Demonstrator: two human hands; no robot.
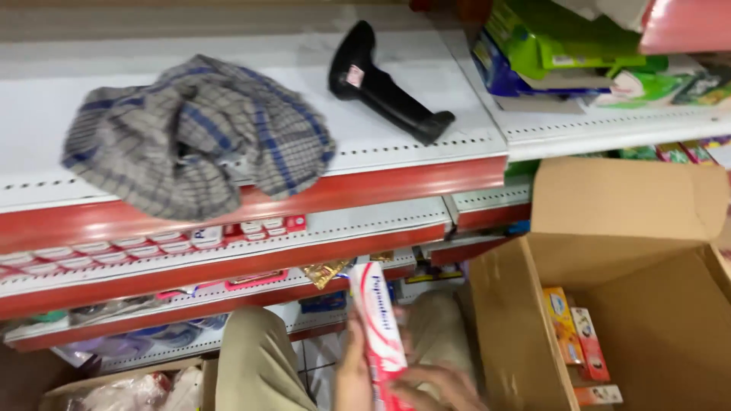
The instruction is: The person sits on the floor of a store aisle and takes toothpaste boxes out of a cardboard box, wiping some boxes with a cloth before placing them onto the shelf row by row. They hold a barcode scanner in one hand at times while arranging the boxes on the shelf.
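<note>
Fingers (438, 380) of both hands close around a red-and-white toothpaste box (378, 335), left hand (354, 373) on its near side and right hand (445, 388) beneath, held upright over the knees beside the open cardboard carton (632, 304), below the shelf's front edge (251, 205) where a checked cloth (194, 133) and black scanner (384, 84) lie

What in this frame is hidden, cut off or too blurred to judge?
- Head view: left hand and right hand on the red-and-white carton, cut off by the bottom edge.
- Cardboard box: floor hidden by its wall.
- Lower shelf goods: blurred.
</note>
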